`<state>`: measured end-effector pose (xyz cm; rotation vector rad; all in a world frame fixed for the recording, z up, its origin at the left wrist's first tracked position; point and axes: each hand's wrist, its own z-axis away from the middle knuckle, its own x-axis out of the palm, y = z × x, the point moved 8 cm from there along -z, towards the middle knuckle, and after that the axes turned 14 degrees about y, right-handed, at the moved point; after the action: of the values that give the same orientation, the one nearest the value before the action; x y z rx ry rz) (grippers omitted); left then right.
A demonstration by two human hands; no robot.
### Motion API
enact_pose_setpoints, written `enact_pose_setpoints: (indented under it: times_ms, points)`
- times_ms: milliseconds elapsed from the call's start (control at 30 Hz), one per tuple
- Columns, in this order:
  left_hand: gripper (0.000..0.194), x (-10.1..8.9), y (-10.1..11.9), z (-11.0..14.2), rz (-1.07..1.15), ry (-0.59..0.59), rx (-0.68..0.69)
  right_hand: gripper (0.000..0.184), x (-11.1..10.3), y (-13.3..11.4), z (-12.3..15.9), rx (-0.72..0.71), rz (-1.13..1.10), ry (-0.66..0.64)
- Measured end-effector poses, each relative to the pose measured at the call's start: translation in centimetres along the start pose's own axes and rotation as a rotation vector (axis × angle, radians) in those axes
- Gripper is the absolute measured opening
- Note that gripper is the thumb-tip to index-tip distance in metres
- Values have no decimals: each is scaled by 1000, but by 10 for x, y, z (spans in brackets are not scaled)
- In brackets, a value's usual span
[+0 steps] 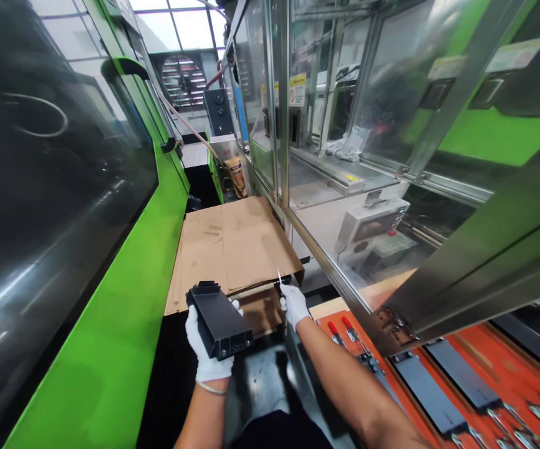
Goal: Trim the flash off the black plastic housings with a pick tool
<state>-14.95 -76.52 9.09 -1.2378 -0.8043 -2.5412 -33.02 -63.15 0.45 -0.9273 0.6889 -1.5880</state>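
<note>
My left hand (199, 346), in a white glove, grips a long black plastic part (222, 319) with ribbed ends, tilted in front of my body. To its right, my gloved right hand (295, 305) is closed around a slim tool whose thin pointed tip (279, 275) sticks upward. The tool's handle is mostly hidden by the fingers, so I cannot tell its exact kind. Both hands are at the near edge of a brown cardboard sheet (232, 240). Between them, lower down, shows a brown cardboard surface (259, 310).
A green machine door (111, 299) with a dark window rises on the left. On the right stands a metal-framed clear enclosure (285, 125). Below it, an orange board (473, 343) bears toggle clamps (350, 328) and several long dark parts (461, 374). A paper sack (236, 176) stands farther back.
</note>
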Motion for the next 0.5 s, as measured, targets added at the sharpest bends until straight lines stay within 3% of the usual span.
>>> enact_pose_setpoints:
  times_ms: [167,267,367,500]
  points:
    - [49,6,0,-6,-17,-128,-8,30,-36,19,24,-3,85,-49]
    - [54,11,-4,-5,-3,-240,-47,29,-40,19,37,-37,121,-98]
    - [55,12,-7,0,26,-292,-70,28,-26,13,37,-66,150,-141]
    - [53,6,-7,5,44,-253,-87,24,10,-2,17,-67,169,-164]
